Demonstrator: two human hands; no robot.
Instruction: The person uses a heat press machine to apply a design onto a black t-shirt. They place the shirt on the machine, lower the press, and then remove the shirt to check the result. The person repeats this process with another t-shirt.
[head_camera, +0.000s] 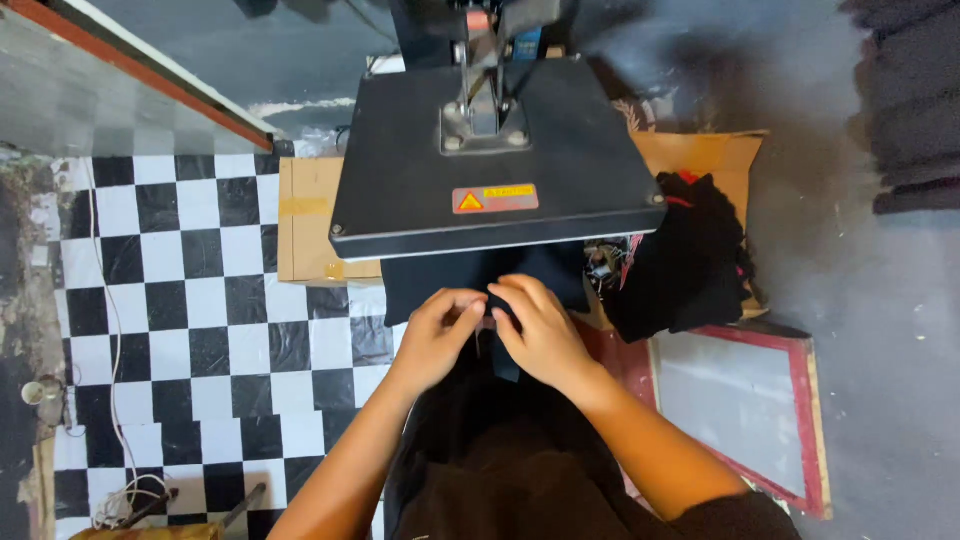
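Both hands meet, left and right, fingers curled, seemingly pinching.

Black-and-white checkered floor beside grey concrete

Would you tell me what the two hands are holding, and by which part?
Both the left hand and right hand pinch the near edge of the dark garment lying under the heat press plate.

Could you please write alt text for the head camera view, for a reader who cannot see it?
Seen from above, a person's left hand and right hand pinch the edge of a black garment lying under the raised black plate of a heat press. A pile of dark clothes sits to the right, above a checkered floor.
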